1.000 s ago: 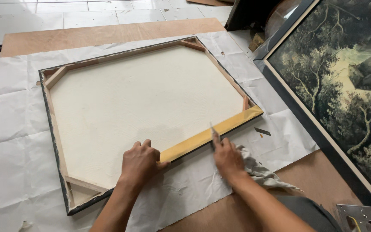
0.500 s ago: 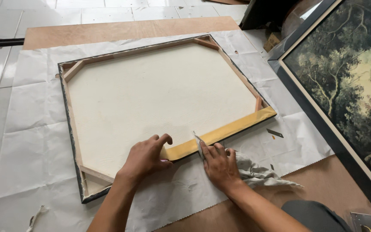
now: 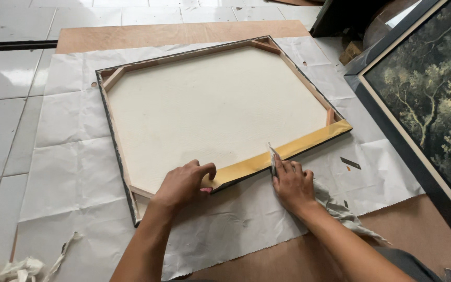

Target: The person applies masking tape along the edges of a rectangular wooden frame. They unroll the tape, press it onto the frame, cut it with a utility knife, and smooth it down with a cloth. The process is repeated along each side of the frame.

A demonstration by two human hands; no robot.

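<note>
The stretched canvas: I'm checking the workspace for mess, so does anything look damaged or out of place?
White paper sheet under the canvas is creased; torn strips lie at its near-left corner, and a small dark scrap sits beside the taped edge.
</note>
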